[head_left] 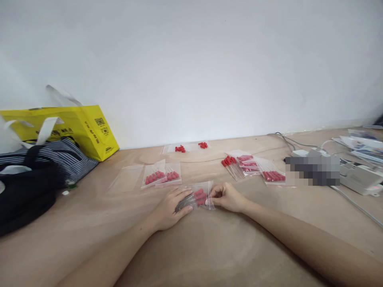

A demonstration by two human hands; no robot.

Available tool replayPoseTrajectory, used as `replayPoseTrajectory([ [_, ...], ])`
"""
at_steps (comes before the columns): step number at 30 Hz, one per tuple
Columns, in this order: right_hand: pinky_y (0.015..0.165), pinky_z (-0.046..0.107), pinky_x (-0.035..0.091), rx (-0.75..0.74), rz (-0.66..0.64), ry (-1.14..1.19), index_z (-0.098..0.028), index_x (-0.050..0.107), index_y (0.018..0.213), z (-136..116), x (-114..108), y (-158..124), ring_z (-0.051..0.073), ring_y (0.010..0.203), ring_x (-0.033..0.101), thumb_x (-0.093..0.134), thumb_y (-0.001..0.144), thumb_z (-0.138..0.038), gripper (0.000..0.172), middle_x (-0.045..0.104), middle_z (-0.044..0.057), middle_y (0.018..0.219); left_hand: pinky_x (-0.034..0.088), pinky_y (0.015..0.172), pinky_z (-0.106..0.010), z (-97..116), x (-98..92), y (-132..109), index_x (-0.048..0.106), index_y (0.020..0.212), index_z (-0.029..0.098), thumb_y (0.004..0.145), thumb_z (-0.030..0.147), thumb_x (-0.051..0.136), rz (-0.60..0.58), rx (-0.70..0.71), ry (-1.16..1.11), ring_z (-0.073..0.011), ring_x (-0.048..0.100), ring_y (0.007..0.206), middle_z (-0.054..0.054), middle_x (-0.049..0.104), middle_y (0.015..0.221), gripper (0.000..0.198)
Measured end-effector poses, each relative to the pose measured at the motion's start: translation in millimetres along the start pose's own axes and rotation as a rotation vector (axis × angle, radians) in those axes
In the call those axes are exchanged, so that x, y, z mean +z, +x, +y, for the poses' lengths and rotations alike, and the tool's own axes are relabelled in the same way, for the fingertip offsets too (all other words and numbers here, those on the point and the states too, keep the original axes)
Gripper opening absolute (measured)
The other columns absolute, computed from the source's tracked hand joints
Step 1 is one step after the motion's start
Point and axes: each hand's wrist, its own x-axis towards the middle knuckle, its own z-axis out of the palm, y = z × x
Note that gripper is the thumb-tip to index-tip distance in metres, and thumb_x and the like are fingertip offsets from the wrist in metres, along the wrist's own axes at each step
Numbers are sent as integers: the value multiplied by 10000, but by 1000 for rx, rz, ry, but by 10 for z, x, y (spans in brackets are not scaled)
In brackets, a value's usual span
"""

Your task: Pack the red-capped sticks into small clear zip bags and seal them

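Observation:
Low over the table, my left hand (170,205) grips one end of a clear zip bag (191,200), thumb below and fingers on top. Inside the bag lie several thin items with red, rounded heads (200,197), the heads toward the right. At the bag's right edge, my right hand (229,197) pinches the plastic between thumb and fingers. To the right behind it, loose thin sticks with red heads (230,162) lie beside filled zip bags (273,175). Two more filled bags (154,174) rest behind my left hand, with a flat clear bag (127,177) left of them.
Near the wall, small red pieces (180,149) and thin pins lie on a clear bag. A yellow shopping bag (103,135), a striped bag (64,161) and a black bag (26,199) stand left. Cables, a white adapter (363,179) and papers (362,145) occupy the right.

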Motion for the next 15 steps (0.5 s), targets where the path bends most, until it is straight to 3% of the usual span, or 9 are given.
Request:
replayPoseTrajectory([
  [5, 547, 207, 371, -23, 132, -240, -172, 599, 567, -68, 40, -34, 105, 597, 516, 529, 727, -320, 228, 582, 2, 665, 271, 990, -424, -32, 23, 12, 471, 1187, 216, 849, 356, 417, 56, -10, 24, -243, 298, 1218, -55, 374, 1316, 369],
  [9, 567, 207, 403, -48, -74, -192, -188, 633, 664, -28, -136, 22, 120, 634, 557, 479, 757, -303, 213, 621, 4, 701, 301, 977, -399, -49, 28, 8, 420, 1229, 240, 866, 341, 389, 23, 5, -5, -215, 363, 1179, -35, 423, 1282, 377],
  [11, 551, 220, 402, 93, 66, -319, -180, 624, 693, 25, -306, 108, 136, 617, 561, 447, 768, -296, 224, 625, 19, 673, 306, 974, -394, -51, 28, 1, 403, 1240, 248, 870, 335, 383, 19, -1, -6, -208, 370, 1173, -27, 421, 1284, 381],
  [13, 623, 246, 404, 234, 340, -609, -177, 612, 746, 79, -483, 223, 171, 748, 571, 464, 750, -265, 173, 629, 58, 833, 299, 978, -391, -50, 30, -2, 407, 1237, 256, 875, 318, 370, 23, -6, -5, -203, 367, 1176, -17, 420, 1286, 369],
  [15, 658, 284, 401, 407, 438, -813, -163, 586, 858, 126, -621, 348, 215, 831, 565, 453, 758, -281, 203, 599, 106, 956, 294, 982, -387, -46, 29, 1, 411, 1234, 256, 879, 299, 358, 22, -7, -9, -198, 369, 1175, -10, 427, 1281, 362],
])
